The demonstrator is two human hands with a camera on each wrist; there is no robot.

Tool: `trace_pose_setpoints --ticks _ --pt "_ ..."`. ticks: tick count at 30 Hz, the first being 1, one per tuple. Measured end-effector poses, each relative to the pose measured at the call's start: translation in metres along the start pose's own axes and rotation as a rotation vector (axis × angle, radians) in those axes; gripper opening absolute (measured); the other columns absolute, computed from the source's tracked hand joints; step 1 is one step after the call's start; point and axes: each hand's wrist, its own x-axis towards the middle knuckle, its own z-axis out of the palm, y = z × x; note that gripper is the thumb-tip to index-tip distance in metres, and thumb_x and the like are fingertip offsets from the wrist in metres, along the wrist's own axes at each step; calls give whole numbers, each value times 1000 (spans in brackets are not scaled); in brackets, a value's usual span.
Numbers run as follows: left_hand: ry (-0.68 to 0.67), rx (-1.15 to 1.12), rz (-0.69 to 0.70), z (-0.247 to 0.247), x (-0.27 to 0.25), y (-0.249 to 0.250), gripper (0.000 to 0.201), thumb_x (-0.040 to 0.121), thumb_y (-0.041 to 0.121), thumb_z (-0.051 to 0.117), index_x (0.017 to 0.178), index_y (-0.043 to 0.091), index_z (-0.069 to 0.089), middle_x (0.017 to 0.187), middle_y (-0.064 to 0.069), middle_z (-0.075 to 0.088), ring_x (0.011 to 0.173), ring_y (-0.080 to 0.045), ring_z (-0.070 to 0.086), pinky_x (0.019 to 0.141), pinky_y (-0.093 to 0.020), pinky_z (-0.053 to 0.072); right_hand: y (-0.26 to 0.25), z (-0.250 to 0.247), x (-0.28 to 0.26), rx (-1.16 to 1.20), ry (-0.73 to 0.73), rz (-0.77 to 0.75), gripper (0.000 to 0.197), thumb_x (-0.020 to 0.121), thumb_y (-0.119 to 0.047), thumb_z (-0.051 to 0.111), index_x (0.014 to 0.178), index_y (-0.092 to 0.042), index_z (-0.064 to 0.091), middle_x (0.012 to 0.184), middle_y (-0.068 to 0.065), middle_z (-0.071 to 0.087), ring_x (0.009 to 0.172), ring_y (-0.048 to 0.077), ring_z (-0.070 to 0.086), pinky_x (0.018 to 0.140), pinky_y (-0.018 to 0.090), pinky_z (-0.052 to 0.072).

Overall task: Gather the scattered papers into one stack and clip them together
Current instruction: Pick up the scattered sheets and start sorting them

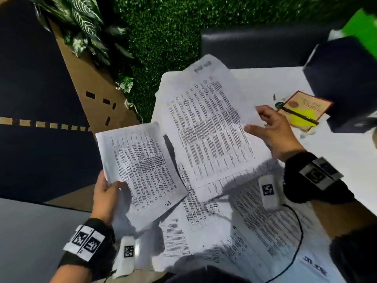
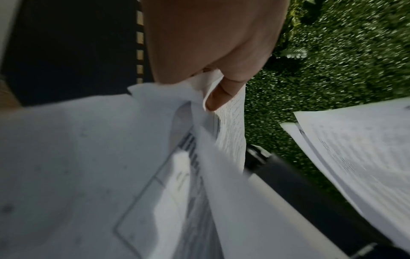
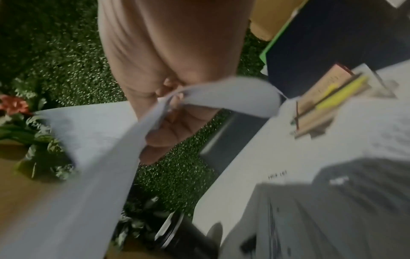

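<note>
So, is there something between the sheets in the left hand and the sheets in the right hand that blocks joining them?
Nothing visible does. The left hand grips its sheets beside the right hand's sheets; only air separates them.

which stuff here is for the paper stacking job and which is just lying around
For the job:
left hand and its sheets
right hand and its sheets
papers on the table

Lying about:
booklet
pen
dark box
plant
</note>
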Motion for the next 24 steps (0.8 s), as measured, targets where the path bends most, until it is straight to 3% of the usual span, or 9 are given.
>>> trace_pose_setpoints --ticks 2,7,9,11,14,17,20,22,24 --pt "-91 -18 -11 10 3 7 43 92 -5 44 127 20 51 106 -13 63 83 -20 57 77 -34 50 7 10 -13 120 3 72 50 63 -15 83 107 -23 60 119 13 64 109 22 61 91 37 49" --pt "-321 -175 -62 36 -7 23 46 93 3 49 135 20 50 112 -12 65 87 -24 63 73 -33 52 46 53 -41 244 -24 264 59 75 13 66 129 1 46 102 6 64 80 0 68 77 20 56" --pt "-383 -207 -85 41 -9 23 56 85 20 63 139 20 47 112 -14 67 86 -23 70 71 -36 57 60 71 -54 199 -71 347 65 73 -11 79 131 -4 49 112 5 67 98 7 66 96 32 52" --pt "-423 -182 -112 46 -11 21 52 87 16 60 137 22 48 104 -7 71 79 -19 72 63 -33 58 73 81 -66 215 -143 444 84 58 -30 87 131 -13 49 129 7 62 116 19 59 105 41 44" --pt "-391 -149 -148 50 -12 16 36 99 15 41 132 20 53 90 -5 72 71 -16 69 62 -34 56 84 92 -76 282 -154 582 93 64 -3 80 143 -11 33 146 11 44 134 28 42 112 43 33" --pt "-370 -133 -115 55 -16 14 35 101 20 37 132 22 53 115 -9 67 87 -14 68 70 -25 56 89 94 -76 294 -26 602 99 61 17 74 145 -11 31 145 16 44 131 37 44 105 49 41" --pt "-364 -138 -17 62 -24 23 42 93 55 45 125 30 51 106 21 63 101 5 57 74 0 42 82 90 -76 345 -27 510 76 62 18 71 132 4 46 131 23 56 121 40 54 96 43 49" --pt "-406 -144 38 64 -20 24 67 71 75 57 122 32 51 112 22 65 114 0 57 93 -15 45 75 86 -76 314 0 449 57 69 19 67 123 8 52 119 23 63 107 36 62 93 43 51" --pt "-396 -123 127 66 -18 22 59 79 45 70 130 27 47 116 16 67 112 -6 61 89 -24 51 70 81 -75 296 37 394 47 71 16 67 116 6 55 101 13 68 89 24 66 86 41 54"
